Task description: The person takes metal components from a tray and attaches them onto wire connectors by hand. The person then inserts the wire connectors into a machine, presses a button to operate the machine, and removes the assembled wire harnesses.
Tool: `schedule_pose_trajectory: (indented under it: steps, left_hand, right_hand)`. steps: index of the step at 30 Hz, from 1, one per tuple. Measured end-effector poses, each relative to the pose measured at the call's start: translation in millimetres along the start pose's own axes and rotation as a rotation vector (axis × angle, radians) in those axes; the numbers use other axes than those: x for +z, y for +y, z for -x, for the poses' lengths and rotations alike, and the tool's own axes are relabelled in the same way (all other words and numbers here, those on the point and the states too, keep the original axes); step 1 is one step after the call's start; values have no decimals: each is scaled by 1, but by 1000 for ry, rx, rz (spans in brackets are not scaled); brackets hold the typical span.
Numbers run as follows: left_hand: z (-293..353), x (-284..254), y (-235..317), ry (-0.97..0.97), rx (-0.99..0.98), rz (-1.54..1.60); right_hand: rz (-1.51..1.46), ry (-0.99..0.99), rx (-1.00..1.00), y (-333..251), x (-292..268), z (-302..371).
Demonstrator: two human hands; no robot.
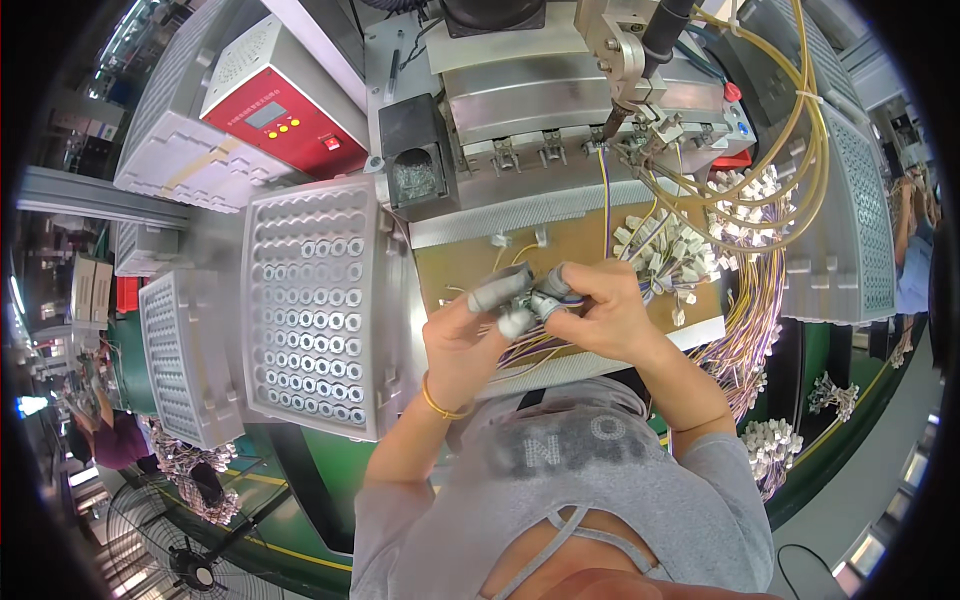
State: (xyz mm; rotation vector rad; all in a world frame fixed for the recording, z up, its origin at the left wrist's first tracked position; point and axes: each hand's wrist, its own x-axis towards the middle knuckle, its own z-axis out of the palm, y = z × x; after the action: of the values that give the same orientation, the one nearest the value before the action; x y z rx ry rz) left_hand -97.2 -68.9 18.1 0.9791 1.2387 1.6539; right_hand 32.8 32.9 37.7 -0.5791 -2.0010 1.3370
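My left hand (pixel 468 325) and my right hand (pixel 605 310) meet over the brown work board, with grey covers on some fingertips. Thumbs and fingers of both are pinched together around a small light part (pixel 537 303); its kind is too small and covered to tell. Purple and yellow wires (pixel 520 350) run beneath and beside my hands. To the right of my right hand lies a heap of white connectors (pixel 665 250) on thin wires. A purple and yellow wire (pixel 605 200) runs down from the metal fixture (pixel 550 150) toward the board.
A tray (pixel 310 310) with rows of silver rings stands left, below a red and white control box (pixel 290 110). A black box (pixel 415 160) sits beside the fixture. Yellowish hoses (pixel 815 150) loop at upper right above a hanging wire bundle (pixel 750 310). A fan (pixel 190 560) stands lower left.
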Motion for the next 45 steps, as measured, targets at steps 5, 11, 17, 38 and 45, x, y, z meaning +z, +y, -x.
schedule_pose_trajectory:
  steps: [5,11,17,38,45]
  left_hand:
    - [-4,6,-5,102,-126,154]
    - [-13,7,-9,-13,-62,-59]
    - [-19,10,-4,-126,327,-434]
    - [-18,19,-20,68,-342,388]
    - [-29,34,-4,-49,-341,495]
  right_hand:
    - [-55,-22,204,3,6,5]
    - [34,3,172,-7,-14,1]
    - [163,11,-49,-5,-18,5]
    - [-7,-32,208,12,-21,16]
    - [-103,-157,281,8,-36,15]
